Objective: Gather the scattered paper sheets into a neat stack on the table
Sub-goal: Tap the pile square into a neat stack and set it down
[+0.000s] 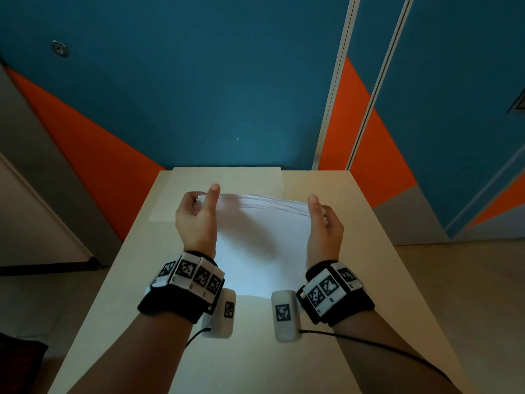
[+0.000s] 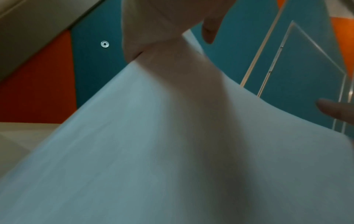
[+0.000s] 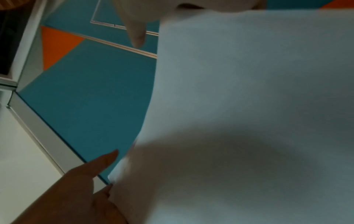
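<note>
Bare arms, no sleeves. Each wrist has a black band (image 1: 167, 304) w/ white blocks (image 1: 189, 273) on top, each block w/ a black & white square code. A white box (image 1: 284, 315) w/ a code hangs under each wrist. Thin black cable (image 1: 397, 352) runs from each box.

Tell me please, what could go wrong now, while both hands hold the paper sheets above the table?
1. The far edges of the paper sheets are fanned, not flush, so a loose sheet may slide out.
2. The left hand and right hand grip only the side edges; the sheets bend between them and could crease or slip.
3. The sheets are lifted and tilted over the table, so setting them down carelessly may spread them.
</note>
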